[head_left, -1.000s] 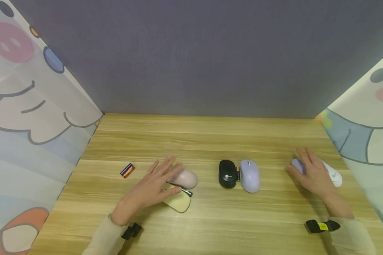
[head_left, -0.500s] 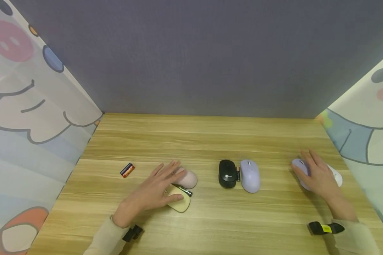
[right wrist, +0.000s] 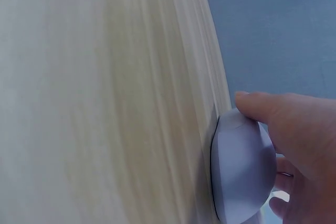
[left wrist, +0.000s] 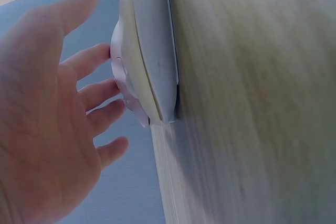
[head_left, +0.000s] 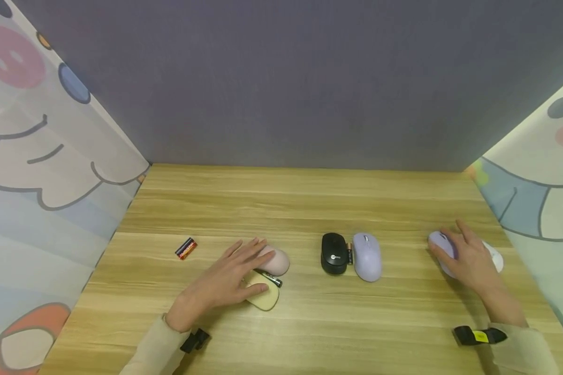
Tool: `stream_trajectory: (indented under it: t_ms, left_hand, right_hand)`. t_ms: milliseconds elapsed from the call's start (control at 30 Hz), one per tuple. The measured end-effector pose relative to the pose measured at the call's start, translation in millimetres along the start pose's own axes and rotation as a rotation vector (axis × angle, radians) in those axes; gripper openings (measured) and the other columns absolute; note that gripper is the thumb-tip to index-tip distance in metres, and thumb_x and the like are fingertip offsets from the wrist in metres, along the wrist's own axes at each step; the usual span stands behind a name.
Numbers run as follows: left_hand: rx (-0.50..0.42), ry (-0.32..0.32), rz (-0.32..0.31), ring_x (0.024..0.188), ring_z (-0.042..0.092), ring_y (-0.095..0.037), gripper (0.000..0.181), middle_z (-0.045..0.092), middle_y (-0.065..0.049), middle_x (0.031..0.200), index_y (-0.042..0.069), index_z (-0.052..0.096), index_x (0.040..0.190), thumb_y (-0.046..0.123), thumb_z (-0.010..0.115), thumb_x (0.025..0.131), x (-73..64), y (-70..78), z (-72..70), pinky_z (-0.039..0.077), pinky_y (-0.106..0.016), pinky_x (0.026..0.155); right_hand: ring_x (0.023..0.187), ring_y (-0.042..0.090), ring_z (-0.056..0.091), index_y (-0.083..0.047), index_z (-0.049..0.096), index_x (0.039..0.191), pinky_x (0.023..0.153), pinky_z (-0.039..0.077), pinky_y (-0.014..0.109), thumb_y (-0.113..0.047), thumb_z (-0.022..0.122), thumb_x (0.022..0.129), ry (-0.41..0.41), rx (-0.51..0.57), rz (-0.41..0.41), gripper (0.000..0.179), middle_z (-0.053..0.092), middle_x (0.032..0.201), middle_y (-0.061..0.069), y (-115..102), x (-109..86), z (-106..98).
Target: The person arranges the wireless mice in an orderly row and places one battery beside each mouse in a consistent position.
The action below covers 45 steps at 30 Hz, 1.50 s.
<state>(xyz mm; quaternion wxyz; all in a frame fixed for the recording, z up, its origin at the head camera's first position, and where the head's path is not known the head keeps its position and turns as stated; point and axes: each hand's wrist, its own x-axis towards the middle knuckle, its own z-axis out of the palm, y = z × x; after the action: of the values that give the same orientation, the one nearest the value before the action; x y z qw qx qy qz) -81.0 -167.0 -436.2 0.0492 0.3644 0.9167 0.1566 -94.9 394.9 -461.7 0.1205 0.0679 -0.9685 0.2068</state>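
In the head view my left hand (head_left: 225,278) hovers with spread fingers over a pale pink mouse (head_left: 276,262) and a yellow mouse (head_left: 267,299). A battery (head_left: 272,279) lies between them, partly hidden. The left wrist view shows the palm and loosely bent fingers beside the stacked-looking edges of the yellow mouse (left wrist: 137,51). My right hand (head_left: 471,263) lies over a purple mouse (head_left: 443,245) on the right, its thumb at the front end of the mouse (right wrist: 244,166) in the right wrist view. Part of a white mouse (head_left: 494,256) shows beyond that hand.
Mid-table stand a black mouse (head_left: 334,253) and a lavender mouse (head_left: 368,258), with a dark battery (head_left: 349,253) between them. Two batteries (head_left: 186,248) lie side by side at the left. A grey panel (head_left: 281,88) rises behind the wooden table (head_left: 309,333); printed curtains flank it.
My right hand has shifted right, uncovering more of the purple mouse and hiding more of the white one. The left hand has moved slightly right, its thumb now over the yellow mouse.
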Motion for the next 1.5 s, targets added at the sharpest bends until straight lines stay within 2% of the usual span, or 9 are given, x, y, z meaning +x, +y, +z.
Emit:
stream_trajectory:
  t_ms: [200, 333, 733, 933, 1100, 1267, 1500]
  left_hand:
    - [-0.011, -0.014, 0.001, 0.155, 0.029, -0.034, 0.077, 0.029, -0.014, 0.168, 0.019, 0.038, 0.161, 0.057, 0.061, 0.099, 0.3, -1.6, 0.0, 0.024, -0.059, 0.125]
    - [-0.022, -0.02, 0.008, 0.154, 0.03, -0.036, 0.078, 0.028, -0.015, 0.168, 0.018, 0.037, 0.161, 0.054, 0.065, 0.098, 0.1, -2.6, 0.2, 0.027, -0.058, 0.124]
    - [-0.038, 0.004, 0.034, 0.153, 0.032, -0.036, 0.081, 0.03, -0.017, 0.167, 0.016, 0.039, 0.16, 0.051, 0.071, 0.094, 1.5, -5.7, 3.3, 0.038, -0.055, 0.119]
    - [-0.05, 0.012, 0.04, 0.152, 0.034, -0.036, 0.081, 0.031, -0.016, 0.167, 0.016, 0.04, 0.16, 0.051, 0.071, 0.094, 1.4, -7.4, 3.8, 0.039, -0.055, 0.118]
    - [-0.05, 0.012, 0.042, 0.152, 0.034, -0.035, 0.081, 0.032, -0.016, 0.167, 0.016, 0.041, 0.159, 0.051, 0.072, 0.093, 1.5, -7.2, 2.8, 0.04, -0.055, 0.118]
    - [-0.047, 0.015, 0.049, 0.151, 0.035, -0.036, 0.082, 0.032, -0.017, 0.166, 0.014, 0.041, 0.159, 0.051, 0.073, 0.093, 1.3, -7.4, 2.5, 0.041, -0.055, 0.117]
    - [-0.048, 0.014, 0.05, 0.151, 0.035, -0.036, 0.082, 0.032, -0.017, 0.167, 0.015, 0.04, 0.16, 0.052, 0.07, 0.094, 0.5, -7.8, 3.2, 0.04, -0.055, 0.118]
  right_hand:
    - [0.127, 0.074, 0.035, 0.009, 0.06, 0.127, 0.099, 0.028, 0.086, -0.028, 0.071, 0.097, 0.024, 0.016, -0.03, 0.049, 0.031, 0.15, 0.048, 0, 2.5, 2]
    - [0.125, 0.073, 0.037, 0.009, 0.063, 0.125, 0.101, 0.03, 0.084, -0.027, 0.073, 0.096, 0.069, 0.024, -0.088, 0.047, 0.035, 0.147, 0.049, -2, 3.8, 5]
    - [0.118, 0.07, 0.045, 0.006, 0.067, 0.119, 0.092, 0.036, 0.083, -0.028, 0.076, 0.093, 0.137, 0.029, -0.172, 0.043, 0.047, 0.138, 0.046, -10, 6.7, 11]
    - [0.11, 0.064, 0.051, 0.007, 0.068, 0.117, 0.085, 0.041, 0.075, -0.03, 0.077, 0.092, 0.172, 0.031, -0.23, 0.046, 0.056, 0.127, 0.041, -13, 8.9, 13]
    - [0.103, 0.056, 0.055, 0.008, 0.068, 0.118, 0.081, 0.044, 0.067, -0.022, 0.081, 0.088, 0.136, 0.006, -0.193, 0.044, 0.062, 0.117, 0.035, -16, 9.1, 10]
    - [0.106, 0.057, 0.053, 0.008, 0.064, 0.124, 0.082, 0.044, 0.069, -0.018, 0.081, 0.088, 0.059, 0.01, -0.118, 0.047, 0.06, 0.122, 0.036, -17, 9.1, 8]
    - [0.108, 0.057, 0.052, 0.007, 0.061, 0.128, 0.081, 0.045, 0.069, -0.022, 0.078, 0.091, -0.02, 0.011, -0.052, 0.05, 0.056, 0.126, 0.035, -20, 8.9, 4]
